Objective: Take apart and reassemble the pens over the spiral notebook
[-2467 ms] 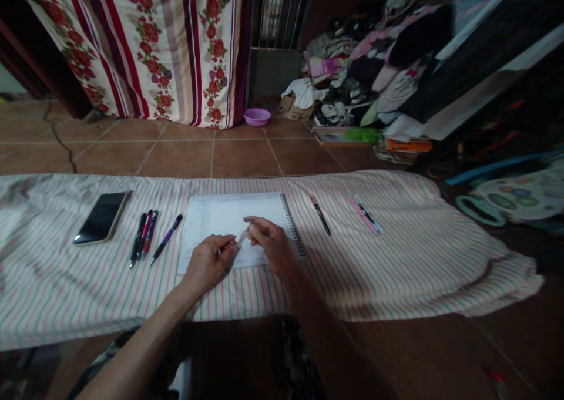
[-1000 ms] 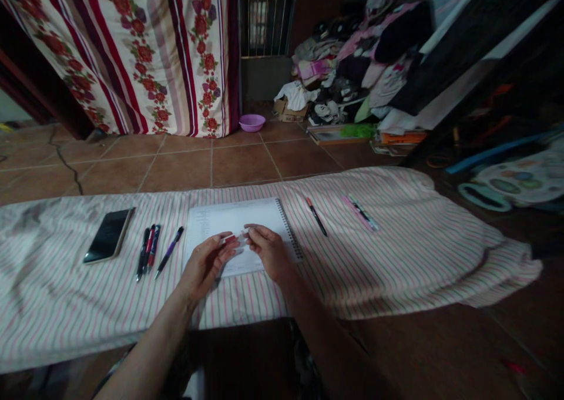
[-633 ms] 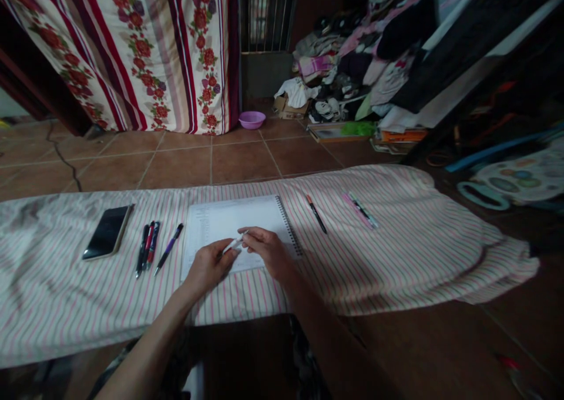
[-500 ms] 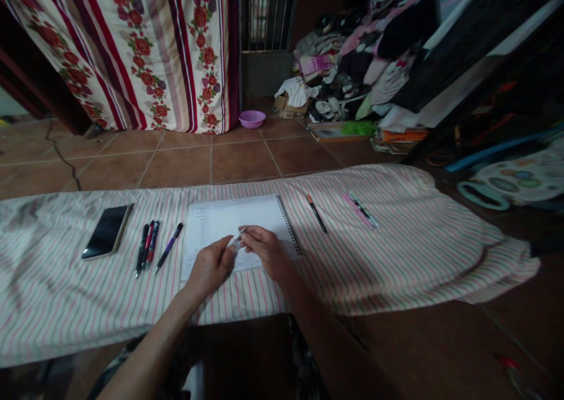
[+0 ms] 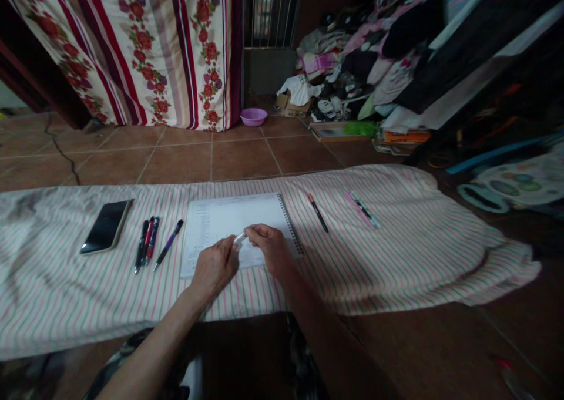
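Above a spiral notebook (image 5: 224, 215), both hands meet at a slim whitish pen-like stick (image 5: 239, 236). My left hand (image 5: 217, 264) is closed and pinches its lower left end. At the other end, the fingers of my right hand (image 5: 267, 244) are closed on it. Most of the stick is hidden by fingers, so its exact kind does not show. Left of the notebook lies a purple and black pen (image 5: 168, 245), beside a cluster of several pens (image 5: 147, 244). To the right lies a black pen with an orange end (image 5: 318, 213).
A phone (image 5: 106, 227) lies at the left on the striped cloth (image 5: 396, 253). Pink and pale patterned pens (image 5: 362, 210) lie further right. Beyond the tiled floor are a purple basin (image 5: 253, 117), a floral curtain (image 5: 150, 53) and a heap of clothes (image 5: 352, 65).
More of the whitish stick shows between the fingers, as my hands have drawn slightly apart. The view has shifted slightly. The pens, phone and notebook lie as before.
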Demonstrator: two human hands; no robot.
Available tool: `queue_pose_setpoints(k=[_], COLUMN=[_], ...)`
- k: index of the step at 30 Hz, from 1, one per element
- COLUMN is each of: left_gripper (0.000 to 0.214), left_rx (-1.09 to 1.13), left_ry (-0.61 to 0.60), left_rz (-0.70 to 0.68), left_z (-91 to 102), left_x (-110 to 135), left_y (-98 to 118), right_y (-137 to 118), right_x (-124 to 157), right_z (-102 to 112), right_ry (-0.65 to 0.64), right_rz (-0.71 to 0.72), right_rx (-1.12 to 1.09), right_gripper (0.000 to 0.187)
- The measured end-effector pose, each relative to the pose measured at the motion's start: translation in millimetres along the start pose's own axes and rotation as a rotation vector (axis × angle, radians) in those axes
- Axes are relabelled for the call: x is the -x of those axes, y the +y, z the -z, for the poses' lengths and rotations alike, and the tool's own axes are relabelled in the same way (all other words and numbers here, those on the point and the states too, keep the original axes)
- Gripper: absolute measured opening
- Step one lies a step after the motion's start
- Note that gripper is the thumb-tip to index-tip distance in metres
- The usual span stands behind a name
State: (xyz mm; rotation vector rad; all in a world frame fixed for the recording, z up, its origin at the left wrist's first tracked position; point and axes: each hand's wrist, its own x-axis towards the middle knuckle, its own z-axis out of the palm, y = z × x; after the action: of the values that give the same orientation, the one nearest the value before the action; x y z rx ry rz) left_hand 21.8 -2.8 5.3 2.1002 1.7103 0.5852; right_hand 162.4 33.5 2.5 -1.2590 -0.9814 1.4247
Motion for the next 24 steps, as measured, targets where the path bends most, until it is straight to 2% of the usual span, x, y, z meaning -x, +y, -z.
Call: queue_pose_setpoints(k=[7, 15, 18, 24], left_gripper=[0.034, 0.032, 0.033, 0.032], left_rx=[0.034, 0.051, 0.041, -0.026], left_ry=[-0.052, -0.029, -0.038, -0.036], left_rz=[0.024, 0.005, -0.007, 0.017], left_z=[4.7, 6.8, 6.8, 5.3], left_x=[-2, -2, -1, 1], left_y=[1, -3, -3, -2], right_y=[9, 8, 2, -1], right_x=[-4, -2, 0, 1], right_z=[-1, -2, -1, 1], right_ry=[0.007, -0.043, -0.028, -0.003], right_rz=[0.079, -0.093, -0.113, 0.007], right_rx=[-0.03, -0.148, -0.072, 0.09], right_gripper=[0.018, 0.032, 0.027, 0.021])
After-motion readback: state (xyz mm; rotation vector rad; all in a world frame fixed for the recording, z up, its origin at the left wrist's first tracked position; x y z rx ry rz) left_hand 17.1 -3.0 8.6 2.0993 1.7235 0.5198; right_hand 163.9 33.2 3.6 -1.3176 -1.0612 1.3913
